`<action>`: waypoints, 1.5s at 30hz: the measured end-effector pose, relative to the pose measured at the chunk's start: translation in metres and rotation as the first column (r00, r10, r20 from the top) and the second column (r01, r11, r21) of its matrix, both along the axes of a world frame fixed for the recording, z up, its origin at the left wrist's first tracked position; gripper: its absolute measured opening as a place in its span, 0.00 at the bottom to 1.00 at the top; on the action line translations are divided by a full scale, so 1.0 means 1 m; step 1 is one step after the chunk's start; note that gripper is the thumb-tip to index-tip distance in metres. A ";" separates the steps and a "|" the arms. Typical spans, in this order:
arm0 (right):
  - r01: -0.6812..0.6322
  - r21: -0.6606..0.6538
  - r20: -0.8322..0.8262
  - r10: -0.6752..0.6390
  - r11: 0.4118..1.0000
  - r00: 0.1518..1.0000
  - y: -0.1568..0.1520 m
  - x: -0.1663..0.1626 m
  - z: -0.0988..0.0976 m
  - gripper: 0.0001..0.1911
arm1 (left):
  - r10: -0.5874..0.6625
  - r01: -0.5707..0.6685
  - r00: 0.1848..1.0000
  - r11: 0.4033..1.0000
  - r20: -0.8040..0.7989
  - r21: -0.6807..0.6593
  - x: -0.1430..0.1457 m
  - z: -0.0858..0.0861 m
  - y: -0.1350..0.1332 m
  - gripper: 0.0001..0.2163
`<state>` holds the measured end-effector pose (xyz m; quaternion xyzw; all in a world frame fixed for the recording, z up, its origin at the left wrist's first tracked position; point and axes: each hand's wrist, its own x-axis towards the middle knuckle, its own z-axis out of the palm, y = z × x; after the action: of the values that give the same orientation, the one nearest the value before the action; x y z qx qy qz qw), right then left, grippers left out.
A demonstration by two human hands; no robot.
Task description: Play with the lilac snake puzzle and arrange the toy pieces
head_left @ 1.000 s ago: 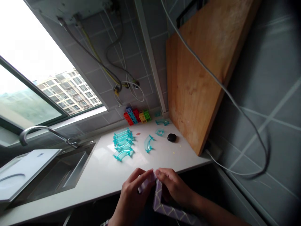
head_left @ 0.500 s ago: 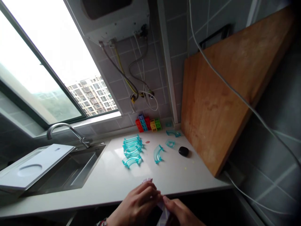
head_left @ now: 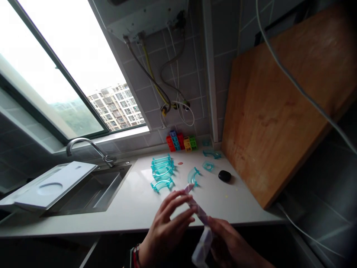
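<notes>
A pale purple and white twisty snake puzzle (head_left: 198, 210) is held over the front edge of the counter. It bends along its length, with its upper end pointing away from me and its lower end hanging down. My left hand (head_left: 170, 219) grips the upper part between thumb and fingers, the fingers partly spread along it. Lower down, my right hand (head_left: 227, 236) pinches the puzzle near its bend; most of these fingers are in shadow. Just beyond the upper tip lies a curved translucent teal track piece (head_left: 193, 176).
On the white counter (head_left: 131, 208) lie a row of teal track pieces (head_left: 162, 172), a square teal piece (head_left: 208, 166) and a black mouse-like object (head_left: 224, 176). Colourful blocks (head_left: 181, 142) stand by the wall. A sink (head_left: 83, 197) is left, a wooden board (head_left: 267, 111) right.
Both hands have risen and moved rightward in view with the snake puzzle. More of it now shows between them, and the left fingers have spread. The camera view has shifted slightly.
</notes>
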<state>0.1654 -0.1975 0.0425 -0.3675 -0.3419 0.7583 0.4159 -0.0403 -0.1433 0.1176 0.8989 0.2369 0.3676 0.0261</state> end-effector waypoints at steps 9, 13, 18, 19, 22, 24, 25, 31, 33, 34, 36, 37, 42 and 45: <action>0.123 0.322 0.284 -0.220 0.939 0.933 0.011 0.026 0.022 0.28 | 0.201 0.215 0.938 0.297 0.282 -0.930 0.038 -0.026 -0.015 0.18; 0.073 0.454 0.417 -0.284 0.888 0.863 0.011 0.030 0.026 0.26 | 0.151 0.203 0.958 0.240 0.243 -0.949 0.045 -0.028 -0.012 0.18; -0.021 0.573 0.580 -0.387 0.820 0.716 0.011 0.034 0.030 0.22 | 0.165 0.093 0.974 0.321 0.153 -0.942 0.044 -0.035 -0.010 0.16; -0.038 0.573 0.592 -0.381 0.819 0.710 0.011 0.035 0.031 0.22 | 0.164 0.080 0.975 0.360 0.148 -0.929 0.042 -0.033 -0.008 0.15; -0.112 0.527 0.612 -0.284 0.843 0.738 0.010 0.032 0.030 0.23 | 0.204 0.092 0.954 0.498 0.220 -0.862 0.035 -0.021 -0.001 0.14; -0.175 0.499 0.620 -0.209 0.848 0.757 0.008 0.029 0.029 0.25 | 0.233 0.127 0.929 0.531 0.288 -0.838 0.033 -0.010 0.003 0.16; -0.201 0.493 0.622 -0.181 0.847 0.762 0.007 0.027 0.029 0.25 | 0.234 0.157 0.919 0.519 0.317 -0.840 0.033 -0.006 0.004 0.16; -0.265 0.511 0.590 -0.109 0.818 0.800 0.007 0.046 0.044 0.22 | 0.163 0.292 0.901 0.457 0.402 -0.840 0.044 0.000 -0.008 0.16; -0.215 0.526 0.539 -0.127 0.823 0.833 0.007 0.059 0.053 0.22 | 0.095 0.246 0.939 0.488 0.331 -0.838 0.046 0.002 -0.016 0.14; -0.187 0.537 0.509 -0.140 0.823 0.849 0.006 0.065 0.057 0.23 | 0.049 0.216 0.959 0.508 0.279 -0.834 0.046 0.003 -0.019 0.13; -0.148 0.578 0.474 -0.182 0.803 0.862 0.002 0.071 0.064 0.22 | -0.056 0.157 0.987 0.568 0.152 -0.808 0.046 0.008 -0.025 0.11; -0.139 0.602 0.473 -0.210 0.787 0.856 0.000 0.072 0.066 0.21 | -0.096 0.132 0.991 0.605 0.093 -0.785 0.046 0.011 -0.027 0.10; -0.181 0.719 0.514 -0.339 0.671 0.788 -0.002 0.067 0.064 0.13 | -0.128 0.059 0.991 0.660 -0.036 -0.749 0.047 0.024 -0.027 0.07; -0.227 0.748 0.540 -0.372 0.624 0.755 0.001 0.065 0.061 0.12 | -0.149 0.060 0.988 0.600 -0.038 -0.798 0.047 0.031 -0.023 0.11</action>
<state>0.2301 -0.1970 0.1037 -0.4043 -0.7398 0.3373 0.4188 0.0067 -0.1662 0.1490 0.8235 0.3234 0.1764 0.4314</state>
